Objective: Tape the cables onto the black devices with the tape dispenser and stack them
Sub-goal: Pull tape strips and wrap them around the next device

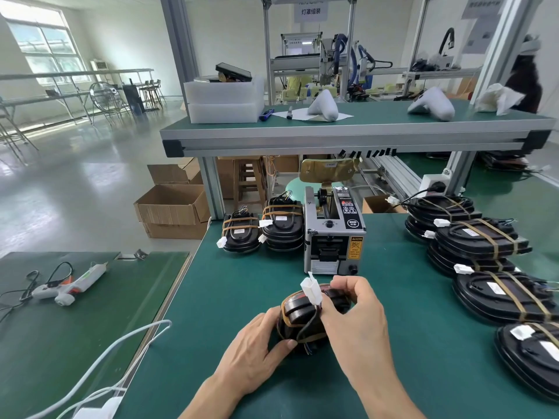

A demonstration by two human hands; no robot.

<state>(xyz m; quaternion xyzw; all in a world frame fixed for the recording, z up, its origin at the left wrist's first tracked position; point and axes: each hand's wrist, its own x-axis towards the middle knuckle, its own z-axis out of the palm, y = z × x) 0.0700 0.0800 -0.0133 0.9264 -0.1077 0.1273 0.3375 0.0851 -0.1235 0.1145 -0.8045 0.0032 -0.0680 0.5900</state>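
Now, left hand (255, 343): my fingers curl around the device (305, 316).
Right hand (354, 313): pinching its cable (307, 323) near the plug (311, 290).

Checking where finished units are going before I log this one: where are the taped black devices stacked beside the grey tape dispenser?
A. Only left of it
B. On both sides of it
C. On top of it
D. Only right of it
B: taped black oval devices stand in two small stacks left of the grey boxy tape dispenser, and a longer row of taped stacks runs along its right.
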